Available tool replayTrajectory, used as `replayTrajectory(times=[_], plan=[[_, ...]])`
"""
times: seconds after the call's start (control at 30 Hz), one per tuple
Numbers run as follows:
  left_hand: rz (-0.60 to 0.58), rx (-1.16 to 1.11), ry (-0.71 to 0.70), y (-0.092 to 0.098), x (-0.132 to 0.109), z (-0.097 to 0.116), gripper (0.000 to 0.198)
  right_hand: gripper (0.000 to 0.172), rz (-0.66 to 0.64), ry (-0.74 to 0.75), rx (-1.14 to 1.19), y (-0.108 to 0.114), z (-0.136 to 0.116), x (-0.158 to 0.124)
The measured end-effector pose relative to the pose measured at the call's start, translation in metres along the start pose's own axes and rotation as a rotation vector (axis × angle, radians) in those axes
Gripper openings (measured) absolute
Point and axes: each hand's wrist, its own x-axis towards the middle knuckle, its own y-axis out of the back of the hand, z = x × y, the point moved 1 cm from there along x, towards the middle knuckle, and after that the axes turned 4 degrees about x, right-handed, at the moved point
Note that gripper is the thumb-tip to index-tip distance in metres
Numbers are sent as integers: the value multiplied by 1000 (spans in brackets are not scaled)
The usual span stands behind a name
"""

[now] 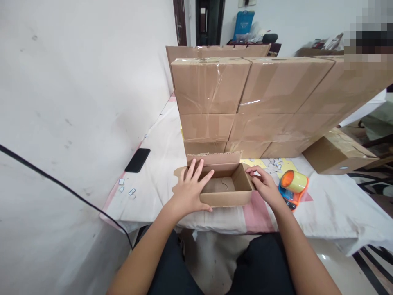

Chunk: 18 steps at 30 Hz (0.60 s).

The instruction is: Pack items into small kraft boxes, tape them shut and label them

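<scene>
A small brown cardboard box [225, 199] stands near the table's front edge with its top uncovered and its back flap raised. Nothing shows on the part of its floor that I can see. My left hand [188, 188] lies over the box's left end, fingers spread, thumb along the front wall. A notched end flap sticks out to the left beneath that hand. At the opposite end, my right hand [262, 182] has bent fingers around the right side flap, thumb and forefinger close together on the cardboard. An orange tape dispenser [295, 192] with a yellowish roll sits right of that hand.
Behind the box rises a wall of stacked, taped cartons [264, 86]. Another carton [337, 153] stands at the right. A black phone [138, 160] lies left on the patterned tablecloth [159, 176]. A black cable [61, 188] hangs along the white wall. Part of a person appears upper right.
</scene>
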Motion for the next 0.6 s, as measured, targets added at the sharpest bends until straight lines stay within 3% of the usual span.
replayTrajectory(times=[0.07, 0.2, 0.4, 0.47, 0.53, 0.6], plan=[[29, 2, 5, -2, 4, -2, 123, 17, 1, 0, -8, 0, 0, 0], [19, -24, 71, 1, 9, -8, 98, 17, 1, 2, -1, 0, 0, 0], [73, 22, 75, 10, 10, 2, 111, 17, 10, 19, 21, -1, 0, 0], [87, -39, 32, 17, 8, -5, 110, 17, 23, 32, 18, -1, 2, 0], [131, -198, -13, 30, 11, -26, 85, 17, 34, 41, 11, -1, 3, 0], [276, -403, 48, 48, 23, -61, 47, 17, 42, 49, 6, 0, 5, 1]])
